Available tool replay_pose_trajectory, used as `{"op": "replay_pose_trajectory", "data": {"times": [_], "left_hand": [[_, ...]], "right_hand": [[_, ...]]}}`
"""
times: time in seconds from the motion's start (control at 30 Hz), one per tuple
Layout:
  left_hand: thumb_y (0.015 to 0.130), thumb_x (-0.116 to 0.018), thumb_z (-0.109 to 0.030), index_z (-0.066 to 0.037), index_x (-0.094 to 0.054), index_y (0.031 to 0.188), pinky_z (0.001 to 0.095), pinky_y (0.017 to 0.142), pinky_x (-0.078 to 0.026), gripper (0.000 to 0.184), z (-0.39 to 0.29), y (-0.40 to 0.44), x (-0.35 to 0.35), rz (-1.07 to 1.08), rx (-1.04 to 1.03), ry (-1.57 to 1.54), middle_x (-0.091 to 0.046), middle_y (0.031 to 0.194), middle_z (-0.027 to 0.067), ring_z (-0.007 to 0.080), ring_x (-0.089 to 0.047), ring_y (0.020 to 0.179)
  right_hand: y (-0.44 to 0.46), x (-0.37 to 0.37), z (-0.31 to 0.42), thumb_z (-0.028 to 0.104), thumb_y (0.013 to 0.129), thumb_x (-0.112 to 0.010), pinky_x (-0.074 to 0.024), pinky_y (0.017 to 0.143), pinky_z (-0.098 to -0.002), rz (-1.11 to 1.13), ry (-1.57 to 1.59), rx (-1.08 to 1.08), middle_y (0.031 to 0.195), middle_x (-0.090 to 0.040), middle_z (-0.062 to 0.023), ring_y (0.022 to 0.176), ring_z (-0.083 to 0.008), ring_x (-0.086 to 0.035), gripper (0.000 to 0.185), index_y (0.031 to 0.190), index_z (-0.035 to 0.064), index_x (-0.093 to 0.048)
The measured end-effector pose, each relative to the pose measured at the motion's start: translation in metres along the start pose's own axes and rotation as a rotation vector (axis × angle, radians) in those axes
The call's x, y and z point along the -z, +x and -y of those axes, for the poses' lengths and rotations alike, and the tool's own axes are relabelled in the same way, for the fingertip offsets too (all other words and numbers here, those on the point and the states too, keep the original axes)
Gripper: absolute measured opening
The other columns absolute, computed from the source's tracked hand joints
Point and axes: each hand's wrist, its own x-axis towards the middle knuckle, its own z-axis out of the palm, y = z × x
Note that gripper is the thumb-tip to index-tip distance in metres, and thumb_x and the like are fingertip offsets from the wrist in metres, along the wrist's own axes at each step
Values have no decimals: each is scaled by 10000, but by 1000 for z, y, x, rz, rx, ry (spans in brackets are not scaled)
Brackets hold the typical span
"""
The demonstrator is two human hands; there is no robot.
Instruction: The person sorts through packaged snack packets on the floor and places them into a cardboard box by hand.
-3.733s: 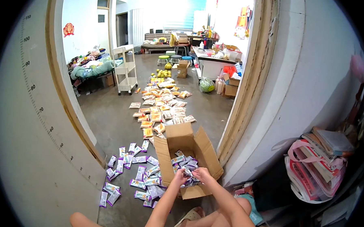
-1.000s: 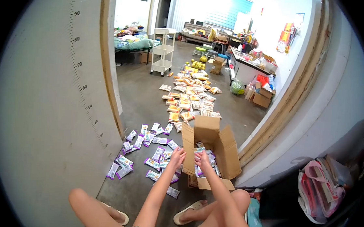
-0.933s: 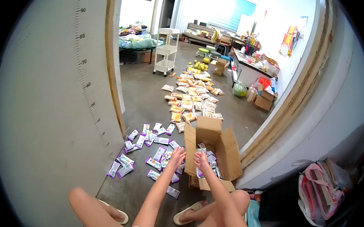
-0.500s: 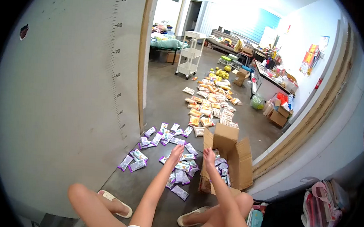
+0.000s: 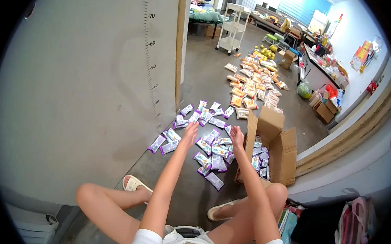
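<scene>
Many small purple-and-white snack packets (image 5: 218,150) lie scattered on the floor before me. My left hand (image 5: 190,132) hovers over the left part of this spread, fingers stretched out and holding nothing. Above the right part is my right hand (image 5: 236,137), also with straight fingers and an empty palm, turned towards the left hand. Just right of it stands an open cardboard box (image 5: 285,154), flaps up, with more of the same packets (image 5: 260,157) inside. My right forearm crosses in front of the box's near left side.
Beyond the packets, bread-like packages (image 5: 251,87) cover the floor, with yellow-green round fruit (image 5: 266,52) behind. A white trolley (image 5: 231,30) stands farther back. A wall with a height scale (image 5: 151,43) is on the left. Bags (image 5: 352,225) sit at lower right.
The view has tipped downward and swung left. Both hands have shifted left over the packets, the right one moving off the box's edge. The box and packets look unchanged.
</scene>
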Motion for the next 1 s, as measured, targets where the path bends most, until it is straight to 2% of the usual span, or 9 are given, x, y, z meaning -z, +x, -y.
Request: {"op": "replay_pose_trajectory", "data": {"times": [0.43, 0.77, 0.9, 1.0], "left_hand": [[696, -504, -334, -31, -221, 1145, 372, 904, -118, 611, 3, -7, 49, -116, -7, 43, -234, 1188, 138, 261, -207, 1104], [683, -506, -369, 3, -184, 1155, 365, 902, -133, 681, 45, -6, 63, -167, 70, 128, -230, 1191, 137, 274, -220, 1094], [677, -509, -379, 2, -184, 1156, 370, 899, -137, 693, 70, -5, 65, -153, 109, 148, -238, 1186, 139, 271, -225, 1092], [674, -512, -383, 4, -171, 1158, 363, 899, -139, 708, 84, -4, 67, -137, 166, 191, -237, 1185, 142, 266, -229, 1091]], "right_hand": [[6, 6, -6, 403, 775, -291, -208, 893, -316, 32, -17, -93, 1145, -309, -153, 1074, -240, -286, 543, 1115, -20, -274], [3, 23, -18, 402, 779, -286, -219, 886, -312, 52, -123, -140, 1135, -332, -136, 1057, -225, -315, 530, 1116, -7, -281], [-3, 23, -31, 388, 773, -309, -251, 859, -309, 56, -144, -168, 1113, -351, -161, 1038, -234, -340, 532, 1101, -30, -291], [-3, 26, -39, 393, 769, -316, -235, 869, -318, 51, -162, -177, 1113, -346, -173, 1042, -246, -332, 543, 1102, -35, -285]]}}
